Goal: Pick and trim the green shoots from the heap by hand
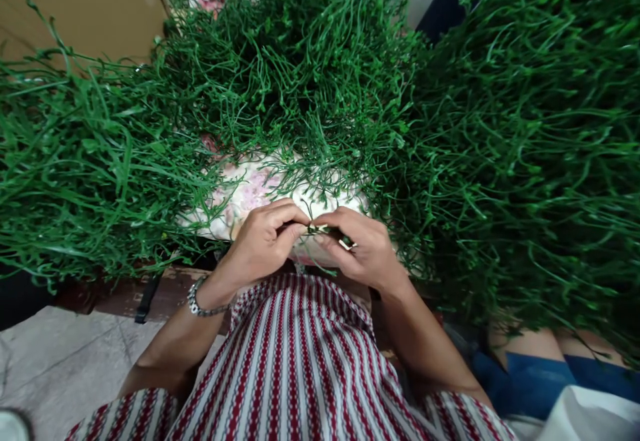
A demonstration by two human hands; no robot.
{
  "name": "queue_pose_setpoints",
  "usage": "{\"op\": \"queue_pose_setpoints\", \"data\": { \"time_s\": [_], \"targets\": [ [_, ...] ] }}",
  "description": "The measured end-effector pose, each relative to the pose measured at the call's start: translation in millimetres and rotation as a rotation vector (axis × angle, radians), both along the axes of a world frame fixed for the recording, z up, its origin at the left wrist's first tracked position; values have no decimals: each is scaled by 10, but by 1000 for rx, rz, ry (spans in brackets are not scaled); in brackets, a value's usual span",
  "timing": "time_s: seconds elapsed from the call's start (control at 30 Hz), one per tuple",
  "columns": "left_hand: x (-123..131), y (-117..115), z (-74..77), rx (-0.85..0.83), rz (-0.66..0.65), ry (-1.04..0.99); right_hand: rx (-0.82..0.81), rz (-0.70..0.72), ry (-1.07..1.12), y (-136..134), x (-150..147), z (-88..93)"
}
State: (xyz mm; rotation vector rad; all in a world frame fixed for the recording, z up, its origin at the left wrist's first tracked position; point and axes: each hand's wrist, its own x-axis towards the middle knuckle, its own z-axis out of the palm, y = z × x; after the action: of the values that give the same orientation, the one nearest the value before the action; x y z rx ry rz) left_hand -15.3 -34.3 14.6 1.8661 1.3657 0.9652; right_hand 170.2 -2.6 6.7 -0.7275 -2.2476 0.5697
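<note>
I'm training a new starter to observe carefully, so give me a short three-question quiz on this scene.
1. True or false: a metal bracelet circles the left wrist.

2. Which pattern does the person's top show?
A) dots
B) checks
C) stripes

3. Fill the gap: the fingers of the left hand and right hand meet at a thin green ____.

Key: 1. true; 2. C; 3. stem

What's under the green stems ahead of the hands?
A pale flower-patterned cloth shows at the near edge of the green stems, some of which trail across it. Farther back, they are piled too thickly to see through, so what lies beneath is hidden.
</note>
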Motion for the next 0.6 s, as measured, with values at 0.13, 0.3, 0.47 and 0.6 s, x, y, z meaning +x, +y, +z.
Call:
{"op": "queue_pose_setpoints", "data": {
  "time_s": [0.13, 0.3, 0.47, 0.6],
  "targets": [
    [-26, 0, 33, -90, -28, -134, -67, -60, 262, 54, 6, 95],
    [37, -36, -4, -81, 59, -292, -104, 235, 199, 112, -160, 22],
    [61, -73, -61, -83, 135, -311, -184, 137, 163, 66, -158, -148],
    [49, -68, -35, -61, 52, -37, -199, 81, 91, 42, -96, -159]
  ]
}}
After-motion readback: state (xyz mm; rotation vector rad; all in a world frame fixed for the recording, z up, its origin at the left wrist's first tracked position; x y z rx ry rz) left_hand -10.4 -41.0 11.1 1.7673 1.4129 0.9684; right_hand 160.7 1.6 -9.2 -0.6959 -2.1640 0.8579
